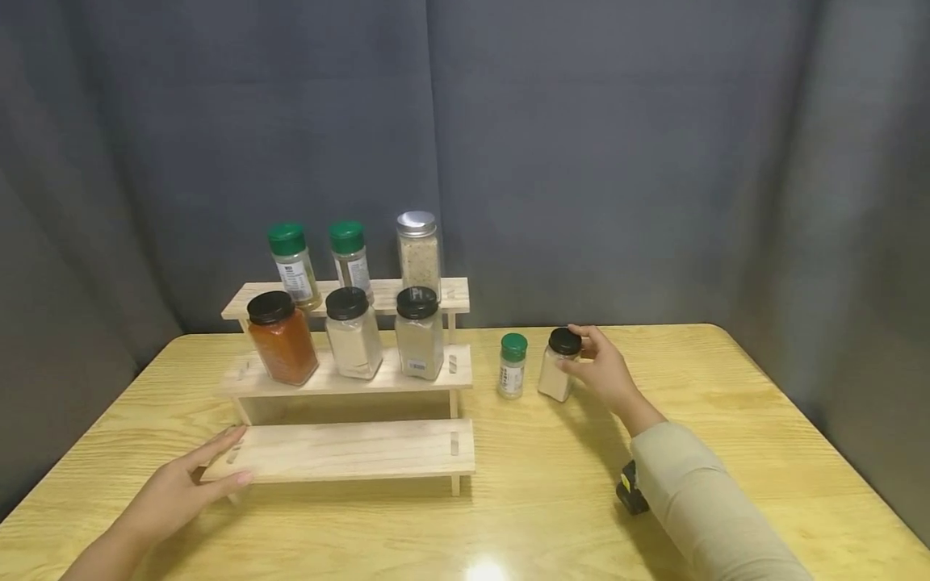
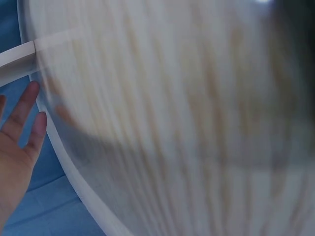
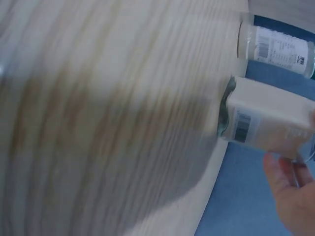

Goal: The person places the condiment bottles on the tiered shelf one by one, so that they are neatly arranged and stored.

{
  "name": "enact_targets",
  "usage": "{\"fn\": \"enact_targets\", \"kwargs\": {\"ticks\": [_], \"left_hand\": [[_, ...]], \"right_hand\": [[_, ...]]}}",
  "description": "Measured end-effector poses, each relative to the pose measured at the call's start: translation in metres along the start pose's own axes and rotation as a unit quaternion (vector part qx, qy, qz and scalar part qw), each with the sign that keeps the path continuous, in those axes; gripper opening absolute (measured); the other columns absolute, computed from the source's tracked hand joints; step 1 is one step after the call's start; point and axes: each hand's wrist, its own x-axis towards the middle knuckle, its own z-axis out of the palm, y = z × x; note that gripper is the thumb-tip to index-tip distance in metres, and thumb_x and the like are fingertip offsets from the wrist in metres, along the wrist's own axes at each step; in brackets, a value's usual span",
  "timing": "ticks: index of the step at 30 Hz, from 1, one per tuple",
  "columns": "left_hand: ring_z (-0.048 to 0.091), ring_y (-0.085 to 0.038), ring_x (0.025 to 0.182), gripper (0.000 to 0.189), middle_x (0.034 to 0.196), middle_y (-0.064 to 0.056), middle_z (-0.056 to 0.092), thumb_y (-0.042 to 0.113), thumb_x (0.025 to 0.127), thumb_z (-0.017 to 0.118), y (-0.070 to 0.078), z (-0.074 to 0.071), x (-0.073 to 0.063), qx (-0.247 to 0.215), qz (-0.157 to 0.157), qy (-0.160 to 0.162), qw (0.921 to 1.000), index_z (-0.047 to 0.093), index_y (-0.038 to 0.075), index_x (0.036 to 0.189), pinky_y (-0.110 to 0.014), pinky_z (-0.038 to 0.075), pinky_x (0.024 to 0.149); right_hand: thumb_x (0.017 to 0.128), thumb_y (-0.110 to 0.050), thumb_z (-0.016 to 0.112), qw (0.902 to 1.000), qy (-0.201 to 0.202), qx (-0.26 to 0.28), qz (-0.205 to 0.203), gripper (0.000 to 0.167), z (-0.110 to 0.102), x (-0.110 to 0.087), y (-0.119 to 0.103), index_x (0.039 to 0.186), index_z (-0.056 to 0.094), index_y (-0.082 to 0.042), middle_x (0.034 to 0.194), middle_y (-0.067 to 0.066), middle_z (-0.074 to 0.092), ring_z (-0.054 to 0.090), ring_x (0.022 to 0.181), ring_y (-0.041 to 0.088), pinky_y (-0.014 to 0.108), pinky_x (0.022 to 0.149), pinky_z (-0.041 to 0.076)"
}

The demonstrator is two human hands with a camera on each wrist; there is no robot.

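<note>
My right hand (image 1: 605,373) grips a square glass spice jar (image 1: 555,382) with a black lid and pale powder inside, fingers and thumb about its upper part. In the right wrist view, a barcode label shows on this jar (image 3: 266,118). Just left of it, a small green-capped spice bottle (image 1: 512,373) stands on the table. At the left end of a three-tier wooden rack (image 1: 341,450), my left hand (image 1: 170,494) rests against the lowest board with its thumb and forefinger spread. The left wrist view shows that hand (image 2: 19,142) with straight fingers.
Two green-capped bottles (image 1: 294,274) and a silver-lidded jar (image 1: 419,258) stand on the top tier. On the middle tier are three black-lidded jars, one holding orange-red powder (image 1: 285,347). A small black object (image 1: 630,489) lies beside the right sleeve. Grey curtain (image 1: 581,161) hangs behind the table.
</note>
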Motion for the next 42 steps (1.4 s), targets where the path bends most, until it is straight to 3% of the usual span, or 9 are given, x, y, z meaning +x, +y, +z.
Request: {"fn": "enact_targets", "kwargs": {"ticks": [7,14,17,22,27,35,42], "left_hand": [[0.024,-0.048,0.117,0.071,0.137,-0.022,0.022,0.047,0.080,0.054,-0.004,-0.005,-0.006,0.000,-0.014,-0.001,0.9999,0.025,0.017,0.138,-0.057,0.032,0.086],[0.024,-0.049,0.116,0.070,0.137,-0.023,0.021,0.045,0.081,0.054,-0.004,-0.008,-0.007,0.005,-0.004,-0.002,1.0000,0.023,0.018,0.138,-0.058,0.032,0.084],[0.024,-0.048,0.117,0.071,0.137,-0.023,0.021,0.045,0.080,0.055,-0.003,-0.009,-0.005,0.008,0.000,0.001,1.0000,0.024,0.017,0.138,-0.057,0.032,0.086],[0.027,-0.047,0.116,0.071,0.135,-0.022,0.025,0.044,0.079,0.057,0.000,-0.009,-0.004,0.022,0.015,0.011,0.9996,0.028,0.014,0.136,-0.055,0.033,0.086],[0.031,-0.046,0.114,0.070,0.134,-0.022,0.028,0.044,0.079,0.057,0.002,-0.008,-0.002,0.035,0.031,0.013,0.9988,0.029,0.013,0.136,-0.054,0.035,0.084],[0.034,-0.048,0.111,0.072,0.135,-0.022,0.027,0.048,0.079,0.055,0.002,-0.005,-0.002,0.042,0.017,0.002,0.9990,0.028,0.015,0.136,-0.056,0.036,0.081],[0.031,-0.047,0.113,0.072,0.135,-0.022,0.027,0.046,0.079,0.056,0.004,-0.003,-0.002,0.031,0.030,0.007,0.9990,0.028,0.014,0.136,-0.055,0.035,0.084]], "right_hand": [[0.078,-0.009,0.064,0.9999,-0.001,-0.005,0.009,0.062,0.008,0.012,-0.002,0.131,0.033,-0.008,0.116,0.019,0.042,0.041,0.104,0.033,0.042,0.080,0.041],[0.075,-0.020,0.068,0.9994,0.006,-0.018,-0.031,0.063,0.012,0.016,0.013,0.129,0.035,-0.017,0.113,0.018,0.041,0.042,0.102,0.035,0.043,0.075,0.044],[0.076,-0.016,0.067,0.9992,0.006,-0.024,-0.033,0.063,0.012,0.014,0.011,0.130,0.034,-0.015,0.114,0.021,0.041,0.041,0.103,0.037,0.046,0.077,0.043],[0.078,-0.007,0.063,0.9993,0.013,-0.034,0.001,0.061,0.013,0.009,0.001,0.130,0.033,-0.010,0.117,0.021,0.041,0.040,0.106,0.036,0.046,0.082,0.040],[0.078,-0.008,0.064,0.9986,0.026,-0.042,0.017,0.061,0.012,0.005,-0.004,0.131,0.033,-0.009,0.115,0.019,0.044,0.042,0.102,0.031,0.040,0.078,0.042],[0.077,-0.007,0.065,0.9981,0.032,-0.054,0.003,0.061,0.002,-0.007,-0.015,0.130,0.035,-0.007,0.112,0.019,0.048,0.046,0.097,0.030,0.038,0.073,0.044],[0.076,-0.009,0.065,0.9988,0.022,-0.044,-0.006,0.063,-0.010,-0.017,-0.037,0.131,0.034,-0.009,0.112,0.018,0.047,0.047,0.099,0.029,0.039,0.075,0.044]]}}
